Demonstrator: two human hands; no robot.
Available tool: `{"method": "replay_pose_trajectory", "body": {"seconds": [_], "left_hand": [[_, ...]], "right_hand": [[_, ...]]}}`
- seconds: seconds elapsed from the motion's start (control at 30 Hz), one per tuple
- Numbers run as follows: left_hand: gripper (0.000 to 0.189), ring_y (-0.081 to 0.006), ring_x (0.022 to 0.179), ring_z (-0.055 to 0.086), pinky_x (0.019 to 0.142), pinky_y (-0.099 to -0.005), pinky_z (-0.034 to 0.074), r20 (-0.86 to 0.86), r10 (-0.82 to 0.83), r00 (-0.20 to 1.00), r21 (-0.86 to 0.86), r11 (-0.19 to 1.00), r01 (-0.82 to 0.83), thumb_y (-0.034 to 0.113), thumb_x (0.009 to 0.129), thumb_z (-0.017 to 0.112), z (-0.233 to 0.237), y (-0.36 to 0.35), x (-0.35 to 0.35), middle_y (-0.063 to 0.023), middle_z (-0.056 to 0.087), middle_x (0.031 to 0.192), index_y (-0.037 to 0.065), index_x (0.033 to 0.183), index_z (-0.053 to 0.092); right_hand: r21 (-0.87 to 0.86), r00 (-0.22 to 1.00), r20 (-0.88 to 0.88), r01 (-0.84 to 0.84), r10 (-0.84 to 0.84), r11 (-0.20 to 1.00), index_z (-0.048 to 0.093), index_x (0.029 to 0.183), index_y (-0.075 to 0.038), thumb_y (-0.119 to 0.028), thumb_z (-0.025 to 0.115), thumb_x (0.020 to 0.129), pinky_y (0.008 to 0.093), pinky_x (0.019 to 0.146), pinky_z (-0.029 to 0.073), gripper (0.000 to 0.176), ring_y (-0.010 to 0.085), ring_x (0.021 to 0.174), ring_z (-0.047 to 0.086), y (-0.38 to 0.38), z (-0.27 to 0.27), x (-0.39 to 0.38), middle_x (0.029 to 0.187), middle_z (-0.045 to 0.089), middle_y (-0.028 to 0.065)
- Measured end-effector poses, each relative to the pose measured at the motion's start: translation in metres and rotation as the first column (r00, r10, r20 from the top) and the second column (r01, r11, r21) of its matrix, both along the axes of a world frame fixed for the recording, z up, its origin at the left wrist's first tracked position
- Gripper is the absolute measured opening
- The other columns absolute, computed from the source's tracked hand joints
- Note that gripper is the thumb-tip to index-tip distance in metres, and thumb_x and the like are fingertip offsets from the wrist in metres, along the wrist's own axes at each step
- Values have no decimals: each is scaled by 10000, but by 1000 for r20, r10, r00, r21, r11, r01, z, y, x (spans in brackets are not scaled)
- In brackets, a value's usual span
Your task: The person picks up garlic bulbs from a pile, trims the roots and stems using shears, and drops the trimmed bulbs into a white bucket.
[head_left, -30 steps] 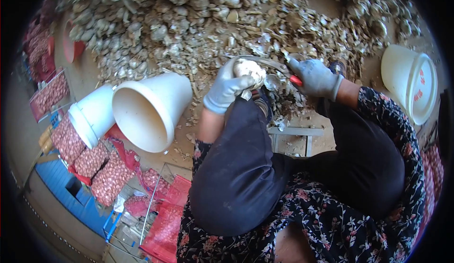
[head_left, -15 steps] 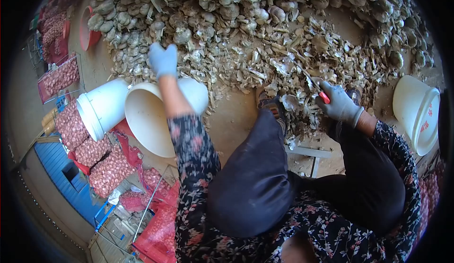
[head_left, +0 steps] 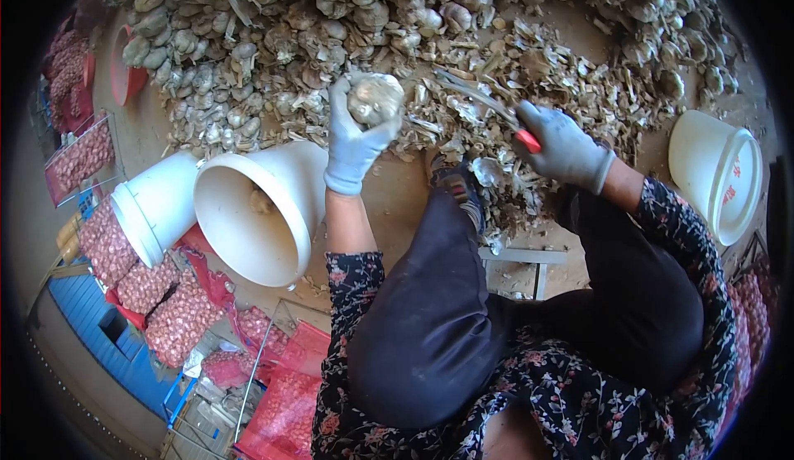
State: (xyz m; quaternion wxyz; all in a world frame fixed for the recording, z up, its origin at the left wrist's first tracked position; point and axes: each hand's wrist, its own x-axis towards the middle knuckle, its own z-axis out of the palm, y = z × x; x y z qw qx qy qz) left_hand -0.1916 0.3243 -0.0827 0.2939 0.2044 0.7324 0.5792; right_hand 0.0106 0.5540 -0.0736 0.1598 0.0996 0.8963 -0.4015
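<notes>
Cupped in my left hand (head_left: 361, 141) is a whole garlic bulb (head_left: 375, 101), pale and dusty, with the gloved fingers around its side. My right hand (head_left: 571, 150), also in a grey-white glove, is closed on red-handled shears (head_left: 488, 103). Their long metal blades point left toward the bulb, with a gap between tips and bulb. Beneath both hands spreads a litter of dry garlic stems and skins (head_left: 546, 71). Beyond them rises a large heap of garlic bulbs (head_left: 372, 13).
A white bucket (head_left: 289, 179) lies tipped toward me at left with a bulb inside, beside another white bucket (head_left: 157, 203). At right sits a lidded white tub (head_left: 715, 174). Filled red mesh sacks (head_left: 190, 303) are at lower left, a red basin (head_left: 128, 71) at upper left.
My left hand has come back right from over the garlic pile and now holds a bulb. My right hand has shifted slightly left and up, its shears swung toward the bulb.
</notes>
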Motion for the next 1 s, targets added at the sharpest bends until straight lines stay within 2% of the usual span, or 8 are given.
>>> {"method": "replay_pose_trajectory", "body": {"seconds": [0.07,0.13,0.27,0.37,0.7,0.83,0.9,1.0], "left_hand": [[720,-183,994,546,843,-295,501,-62,-67,996,-4,998,67,39,628,729,7,4,11,-100,507,1098,18,1248,365],[753,-183,1011,538,883,-302,482,-130,-137,982,-22,991,135,39,620,723,13,8,19,-96,504,1101,9,1273,348],[952,-234,1053,523,931,-337,448,-229,-217,949,-83,976,203,141,578,802,20,15,25,-144,498,1130,-37,1342,262],[977,-253,1115,502,947,-349,442,-39,-263,964,-60,964,261,125,573,773,23,23,32,-178,487,1176,-26,1374,233],[1023,-238,1042,562,883,-335,490,167,-310,936,42,951,307,18,550,685,16,28,44,-181,501,1168,29,1433,168],[1019,-226,1015,582,855,-334,509,161,-336,928,-5,940,341,-4,554,669,19,37,49,-181,511,1153,30,1434,156],[1018,-230,1011,590,856,-338,512,332,-314,889,50,948,316,-16,568,653,22,39,50,-179,526,1143,43,1442,134],[1013,-239,1012,592,872,-348,509,313,-387,867,158,922,354,3,585,660,19,35,51,-171,542,1130,52,1447,130]], "right_hand": [[51,998,-63,2,1,999,444,1119,-5,-246,578,830,464,769,459,399,369,889,588,-5,14,-14,914,582,212],[306,981,-159,-55,108,950,447,1132,-22,-285,605,814,453,787,447,442,337,901,585,-8,21,-21,943,568,171],[500,974,-52,-166,220,850,458,1176,-33,-345,616,807,442,829,426,508,304,930,573,-3,30,-22,968,560,143],[496,969,-35,-196,245,846,458,1193,-25,-362,598,817,438,839,426,525,300,945,572,1,27,-14,990,561,152],[374,950,-52,-266,307,888,476,1071,4,-394,582,828,412,658,458,478,290,741,612,-4,-1,12,825,580,139],[239,974,20,-225,227,944,477,1018,-5,-337,596,819,421,631,489,405,322,720,633,-4,-1,20,784,610,154],[167,977,128,-192,171,967,474,982,-10,-283,597,816,442,646,499,343,348,738,638,-5,6,21,813,630,174],[85,990,126,-80,69,993,472,971,-15,-260,579,828,451,654,497,303,365,735,630,1,2,31,817,628,180]]}}
